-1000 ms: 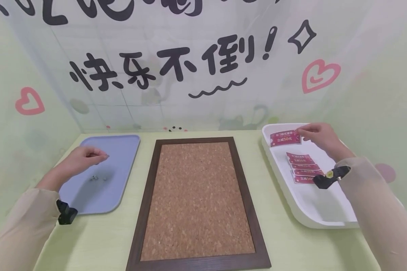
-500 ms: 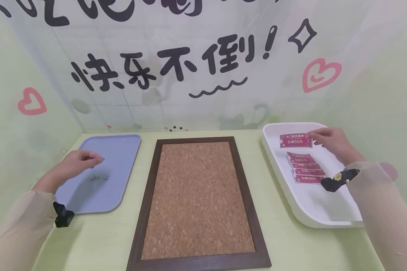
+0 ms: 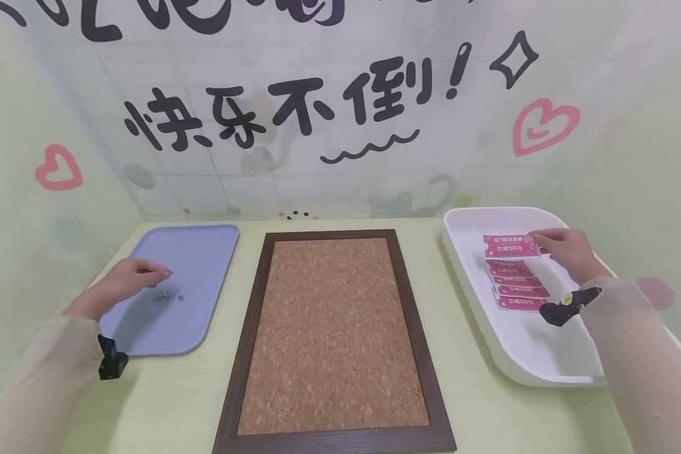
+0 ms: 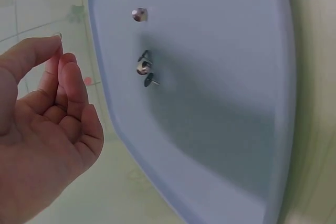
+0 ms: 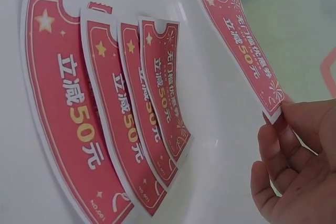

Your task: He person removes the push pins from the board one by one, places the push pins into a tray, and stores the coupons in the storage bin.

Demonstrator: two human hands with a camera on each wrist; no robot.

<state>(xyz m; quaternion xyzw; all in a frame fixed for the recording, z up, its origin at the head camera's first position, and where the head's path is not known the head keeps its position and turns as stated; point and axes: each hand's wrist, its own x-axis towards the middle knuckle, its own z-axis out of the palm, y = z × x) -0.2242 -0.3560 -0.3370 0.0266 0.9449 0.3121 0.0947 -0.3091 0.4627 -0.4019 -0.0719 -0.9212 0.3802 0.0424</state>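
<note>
Between thumb and forefinger, my left hand (image 3: 126,282) pinches a small shiny thumbtack (image 4: 58,36), mostly covered by the fingertips. It hovers over the blue tray (image 3: 195,252), where several metal thumbtacks (image 4: 143,67) lie loose. On the other side, my right hand (image 3: 569,251) holds a red paper coupon (image 3: 509,246) by its right end. That coupon (image 5: 241,45) is raised over the white tray (image 3: 567,359), its printed face showing. Below it, several matching coupons (image 5: 71,103) lie overlapped in a row on the tray's bottom.
A cork board (image 3: 335,334) in a dark wooden frame (image 3: 414,315) lies flat on the pale green table (image 3: 170,403) between the two trays. Behind it stands a printed backdrop (image 3: 295,183) with large black lettering, and light green walls flank both sides.
My right hand has drawn the coupon rightward and a little nearer, by the stacked ones. My left hand has sunk slightly and shifted left, still pinching the thumbtack.
</note>
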